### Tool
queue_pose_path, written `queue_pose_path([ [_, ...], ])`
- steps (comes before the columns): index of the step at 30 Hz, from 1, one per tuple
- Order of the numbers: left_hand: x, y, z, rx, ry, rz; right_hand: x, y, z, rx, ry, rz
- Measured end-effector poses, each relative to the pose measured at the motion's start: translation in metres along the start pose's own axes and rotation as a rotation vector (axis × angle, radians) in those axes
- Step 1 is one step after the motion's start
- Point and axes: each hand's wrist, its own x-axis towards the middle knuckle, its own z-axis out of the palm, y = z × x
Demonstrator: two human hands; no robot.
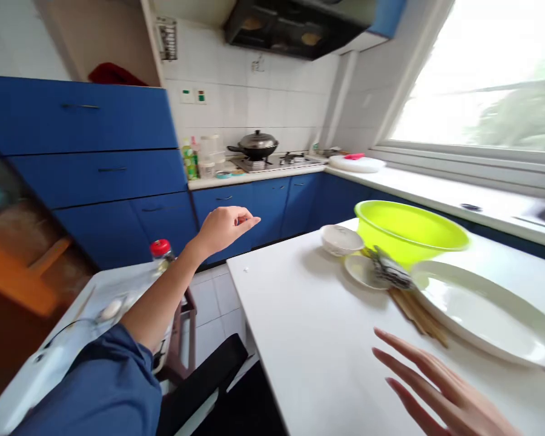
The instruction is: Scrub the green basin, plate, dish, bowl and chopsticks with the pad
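White table bears chopsticks lying diagonally toward right hand (fingers spread, empty); left hand hangs half-curled, empty.

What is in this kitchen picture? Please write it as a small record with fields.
place: kitchen with blue cabinets
left hand: raised in the air, fingers loosely curled, holding nothing
right hand: open, fingers spread above the white table, near the chopsticks and large white plate
on table: green basin, small white bowl, saucer
background: lidded wok on the stove
far left: bottle with red cap
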Motion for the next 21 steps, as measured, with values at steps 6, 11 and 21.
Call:
queue_pose_path([
  [6, 0.036, 0.092, 0.073, -0.214, -0.081, 0.251, -0.037, -0.003, -0.038, -0.202, -0.126, 0.157],
  [11, 0.05, 0.145, 0.121, -0.339, -0.15, 0.383, -0.065, -0.008, -0.059, -0.228, -0.137, 0.32],
  [21, 0.098, 0.217, 0.175, -0.422, -0.202, 0.555, -0.097, 0.006, -0.075, -0.251, -0.069, 0.509],
])
